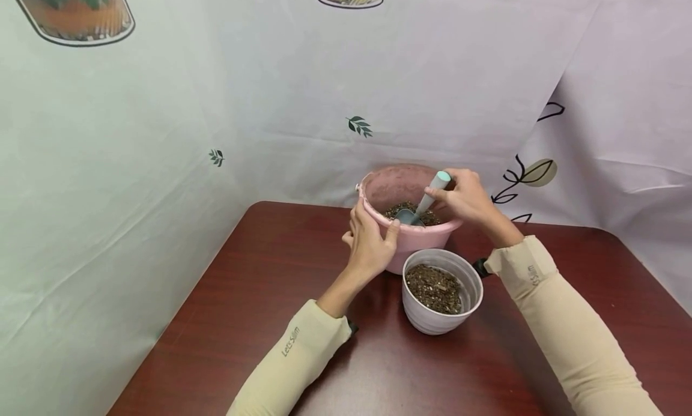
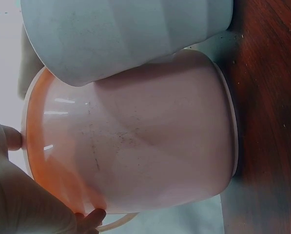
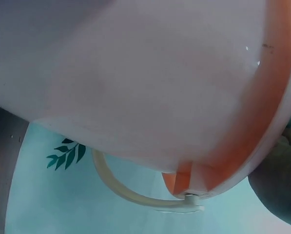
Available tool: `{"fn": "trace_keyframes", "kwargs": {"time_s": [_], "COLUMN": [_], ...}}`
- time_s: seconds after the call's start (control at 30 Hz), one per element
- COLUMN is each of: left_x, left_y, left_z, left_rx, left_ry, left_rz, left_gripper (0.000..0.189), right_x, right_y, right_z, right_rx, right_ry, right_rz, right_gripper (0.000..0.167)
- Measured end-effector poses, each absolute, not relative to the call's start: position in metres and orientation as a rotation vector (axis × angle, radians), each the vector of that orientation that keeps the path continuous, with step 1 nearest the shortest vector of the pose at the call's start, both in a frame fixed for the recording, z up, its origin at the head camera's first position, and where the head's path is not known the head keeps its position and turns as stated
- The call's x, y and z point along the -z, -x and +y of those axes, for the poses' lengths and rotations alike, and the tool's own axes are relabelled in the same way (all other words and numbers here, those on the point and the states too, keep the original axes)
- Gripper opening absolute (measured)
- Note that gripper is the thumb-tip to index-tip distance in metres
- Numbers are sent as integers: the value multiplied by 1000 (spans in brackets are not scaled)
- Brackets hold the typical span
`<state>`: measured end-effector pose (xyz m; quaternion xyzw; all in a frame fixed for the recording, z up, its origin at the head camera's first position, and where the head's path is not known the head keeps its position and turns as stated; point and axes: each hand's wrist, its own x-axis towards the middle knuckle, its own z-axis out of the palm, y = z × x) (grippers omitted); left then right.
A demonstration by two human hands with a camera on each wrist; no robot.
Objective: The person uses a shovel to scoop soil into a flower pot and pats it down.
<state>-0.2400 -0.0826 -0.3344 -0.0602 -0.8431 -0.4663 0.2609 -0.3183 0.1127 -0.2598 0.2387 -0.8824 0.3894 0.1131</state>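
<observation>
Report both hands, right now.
Left hand: closed, gripping the pink bucket at its rim.
Right hand: closed, holding the scoop by its handle.

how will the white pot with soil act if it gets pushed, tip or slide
The white pot looks rigid, so it should keep its shape. The soil inside probably adds some weight low down. Its base is narrower than its rim, so a high push might tip it; a low one may slide it across the smooth-looking table.

Both wrist views: bucket [image 2: 160,129] (close)
</observation>
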Motion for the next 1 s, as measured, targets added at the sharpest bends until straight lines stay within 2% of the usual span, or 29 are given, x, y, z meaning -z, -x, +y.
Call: {"fn": "trace_keyframes", "kwargs": {"time_s": [0.17,0.33,1.0], "left_x": [334,334,336], "left_y": [240,240,240], "left_z": [-82,-82,-84], "left_rx": [1262,1264,1241], "left_ry": [168,171,176], "left_rz": [-2279,-2287,-2295], "left_gripper": [83,83,84], "right_x": [258,258,266], "right_y": [317,317,316], "right_z": [115,115,115], "right_rx": [-1372,-1418,-1740], "right_ry": [-720,-720,-818], "right_rz": [-2566,-2554,-2378], "right_gripper": [20,24,19]}}
